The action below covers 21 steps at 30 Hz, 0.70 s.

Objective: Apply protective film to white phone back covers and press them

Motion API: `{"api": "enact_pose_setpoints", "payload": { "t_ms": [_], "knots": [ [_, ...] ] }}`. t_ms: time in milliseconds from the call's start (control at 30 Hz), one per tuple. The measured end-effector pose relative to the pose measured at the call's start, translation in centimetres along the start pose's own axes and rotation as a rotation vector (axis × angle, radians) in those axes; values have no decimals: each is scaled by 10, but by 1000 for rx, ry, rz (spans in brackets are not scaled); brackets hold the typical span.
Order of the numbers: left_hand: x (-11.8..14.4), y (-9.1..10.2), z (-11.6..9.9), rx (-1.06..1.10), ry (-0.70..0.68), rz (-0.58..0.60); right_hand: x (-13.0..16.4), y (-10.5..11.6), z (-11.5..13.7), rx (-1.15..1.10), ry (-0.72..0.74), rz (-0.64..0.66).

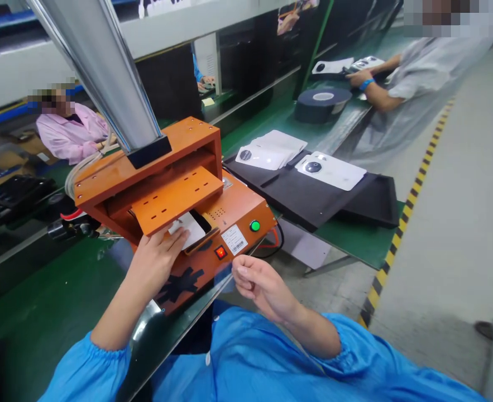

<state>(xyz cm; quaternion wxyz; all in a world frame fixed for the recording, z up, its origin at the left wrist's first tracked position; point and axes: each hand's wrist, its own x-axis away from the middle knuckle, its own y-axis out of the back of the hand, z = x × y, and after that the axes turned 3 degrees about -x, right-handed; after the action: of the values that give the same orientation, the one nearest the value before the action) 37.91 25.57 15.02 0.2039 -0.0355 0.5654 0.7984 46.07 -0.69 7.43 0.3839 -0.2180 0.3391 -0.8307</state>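
An orange press machine [246,206] stands on the bench in front of me, with a raised orange plate over its bed. My left hand [156,259] reaches under the front edge of that plate. Its fingers are stretched out and lie flat on a white panel [192,231], which sits on the black bed and is partly hidden by the hand and plate. In front of the machine, my right hand [263,282] is closed in a pinch. A thin, see-through bluish film [224,277] shows at its fingertips; its outline is faint.
A silver cylinder [104,72] rises above the press. The machine has a green button [255,225] and a lit red switch [220,252]. To the right, white panels [271,149] with dark round cutouts rest on black trays [313,206]. A tape roll [324,103] and co-workers are beyond.
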Motion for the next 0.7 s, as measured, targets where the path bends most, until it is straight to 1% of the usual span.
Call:
{"api": "enact_pose_setpoints", "payload": {
  "t_ms": [33,100,167,200,300,367,433,467,567,600,633,700],
  "knots": [
    [1,2,-1,-5,-21,-39,-1,1,6,-6,14,39],
    [5,12,-7,-38,-57,-138,-2,3,21,-23,53,112],
    [12,26,-20,-78,-83,-237,-2,4,37,-42,100,159],
    [17,33,-29,-90,-90,-269,-2,5,45,-48,126,178],
    [29,46,-55,-75,-94,-300,1,8,64,-50,244,213],
    [34,47,-71,-28,-111,-314,2,10,70,-55,335,179],
    [35,47,-85,28,-150,-359,1,14,72,-54,405,63],
    [34,48,-90,48,-174,-383,0,17,73,-40,447,-31],
    [33,50,-101,72,-245,-428,-8,30,79,25,602,-374],
    [33,51,-103,75,-254,-429,-10,35,82,31,626,-457],
    [34,51,-105,79,-251,-433,-12,39,84,27,621,-506],
    [36,49,-108,100,-217,-459,-14,46,86,10,537,-524]
  ]
}}
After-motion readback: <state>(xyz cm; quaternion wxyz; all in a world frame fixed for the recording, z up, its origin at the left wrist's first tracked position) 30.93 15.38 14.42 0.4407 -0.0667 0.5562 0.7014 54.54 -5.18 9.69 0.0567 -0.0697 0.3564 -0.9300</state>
